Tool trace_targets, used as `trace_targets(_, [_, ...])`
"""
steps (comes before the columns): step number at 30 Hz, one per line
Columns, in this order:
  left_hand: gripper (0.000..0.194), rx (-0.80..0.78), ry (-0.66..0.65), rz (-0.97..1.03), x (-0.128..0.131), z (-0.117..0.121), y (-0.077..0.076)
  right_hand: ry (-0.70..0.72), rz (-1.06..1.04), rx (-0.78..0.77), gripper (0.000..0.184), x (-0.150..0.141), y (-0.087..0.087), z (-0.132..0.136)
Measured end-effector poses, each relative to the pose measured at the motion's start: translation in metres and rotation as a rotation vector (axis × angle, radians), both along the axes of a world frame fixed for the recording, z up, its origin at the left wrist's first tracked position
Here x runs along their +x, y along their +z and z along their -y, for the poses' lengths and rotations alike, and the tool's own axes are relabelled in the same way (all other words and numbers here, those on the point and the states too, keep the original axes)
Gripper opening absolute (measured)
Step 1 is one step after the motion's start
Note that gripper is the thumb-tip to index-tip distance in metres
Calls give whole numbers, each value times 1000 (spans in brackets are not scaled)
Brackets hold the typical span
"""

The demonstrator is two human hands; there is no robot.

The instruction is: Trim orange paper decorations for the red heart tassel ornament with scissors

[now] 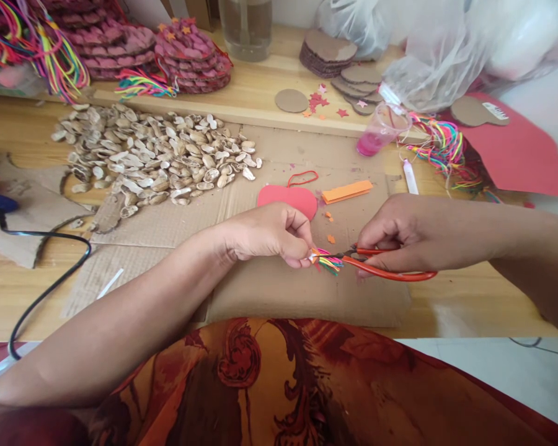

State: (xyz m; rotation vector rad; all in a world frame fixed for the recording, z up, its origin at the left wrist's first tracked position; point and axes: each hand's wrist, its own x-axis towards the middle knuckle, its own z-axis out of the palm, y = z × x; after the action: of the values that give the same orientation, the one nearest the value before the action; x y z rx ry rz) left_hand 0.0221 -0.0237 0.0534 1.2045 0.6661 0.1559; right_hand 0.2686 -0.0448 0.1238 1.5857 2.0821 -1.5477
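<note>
My left hand (286, 234) pinches a small orange paper piece (314, 256) between thumb and fingers. A bunch of short coloured strings (330, 262) hangs out beside it. My right hand (393, 234) is closed around red-handled scissors (390, 270), whose blades reach to the paper at my left fingertips. Just beyond my left hand lies a red rounded cutout (286, 197) with a red cord loop (303, 178). A folded orange paper strip (347, 192) rests to its right, and small orange scraps (330, 238) lie in front of it.
Peanut shells (167, 152) spread over the cardboard (283, 294) at left. A black cable (51, 233) curves along the left side. Behind stand a plastic cup with pink liquid (376, 133), coloured string bundles (439, 145), red paper (516, 148) and stacked cardboard shapes (328, 49).
</note>
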Motion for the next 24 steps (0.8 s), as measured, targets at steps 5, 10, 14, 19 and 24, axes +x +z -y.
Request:
trace_targets(5, [8,-3,9,-6,0,-1,0,247,96,-160,37,-9,5,3])
trace_targets(10, [7,-2,11,-3,-1,-1,-2,298,93,-43,38,-12,6,5])
trace_targets(14, [7,-13,18,3,-1,0,-2,312,70,14,37,-12,6,5])
trace_targets(19, [5,-21,41,-3,0,0,-1,324,101,86,38,-15,8,10])
trace_targets(24, [5,-44,121,12,0,-2,-1,294,105,114,35,-7,3,14])
